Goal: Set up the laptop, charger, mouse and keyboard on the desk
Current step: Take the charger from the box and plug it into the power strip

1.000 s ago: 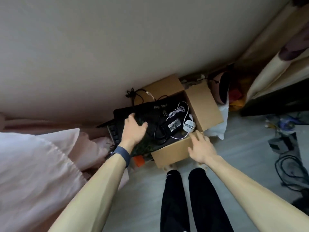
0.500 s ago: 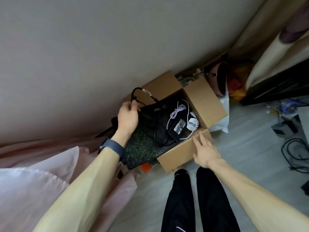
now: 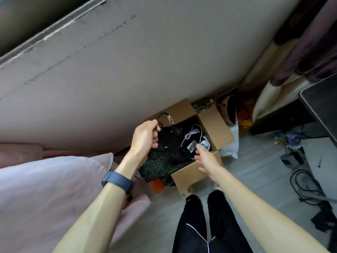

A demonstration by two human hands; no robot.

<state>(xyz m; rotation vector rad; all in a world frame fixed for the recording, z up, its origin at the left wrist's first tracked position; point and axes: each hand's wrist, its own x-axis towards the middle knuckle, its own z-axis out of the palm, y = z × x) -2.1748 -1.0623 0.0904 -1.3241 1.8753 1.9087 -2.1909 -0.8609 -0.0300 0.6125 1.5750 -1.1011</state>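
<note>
Box [image 3: 193, 173] is holding charger [image 3: 191, 147], mouse [image 3: 206, 143], white cable [image 3: 191, 133]; left hand [image 3: 145, 136] is pinching black cord [image 3: 161, 115], right hand [image 3: 207, 159] touching charger, grip unclear.

Mid-frame, a black charger brick [image 3: 191, 148] lies label-up in my open cardboard box [image 3: 193, 172], resting on a dark green-patterned cover [image 3: 160, 162]. A white mouse [image 3: 205, 144] sits just right of it, its bundled white cord [image 3: 191, 133] just above.

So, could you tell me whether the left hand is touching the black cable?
Touching: the head view shows the left hand pinching the black cable.
</note>
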